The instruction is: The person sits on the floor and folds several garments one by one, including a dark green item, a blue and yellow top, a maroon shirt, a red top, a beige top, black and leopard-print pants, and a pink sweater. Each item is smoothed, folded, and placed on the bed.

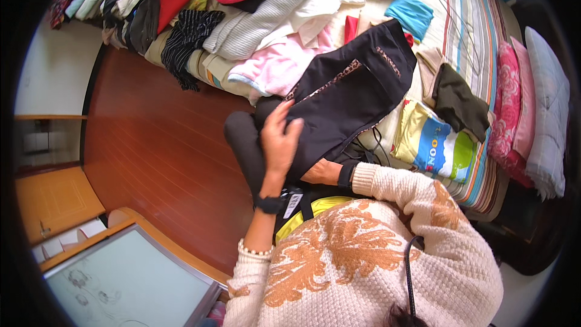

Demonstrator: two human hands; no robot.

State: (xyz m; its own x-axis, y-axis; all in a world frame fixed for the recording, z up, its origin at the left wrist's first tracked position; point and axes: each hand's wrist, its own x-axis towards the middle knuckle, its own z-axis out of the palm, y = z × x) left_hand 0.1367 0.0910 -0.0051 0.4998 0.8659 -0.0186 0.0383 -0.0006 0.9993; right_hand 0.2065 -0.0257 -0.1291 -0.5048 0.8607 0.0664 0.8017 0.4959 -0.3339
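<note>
A black garment with leopard-print trim (345, 94) lies spread from my lap onto the edge of the bed. My left hand (281, 142) is over its near left edge, with fingers stretched out and thumb apart. Whether that hand touches the cloth is hard to tell. My right hand (322, 172) rests at the garment's near end, and its fingers are hidden by the black cloth. Both wrists wear black bands.
Heaped clothes cover the far side of the bed, including a grey knit (266, 15) and a pink fleece (281, 63). To the right lie a turquoise folded cloth (410, 16), a dark olive cloth (458, 102), a colourful printed cloth (439, 145) and pillows (544, 109). Reddish wooden floor (157, 157) stretches left.
</note>
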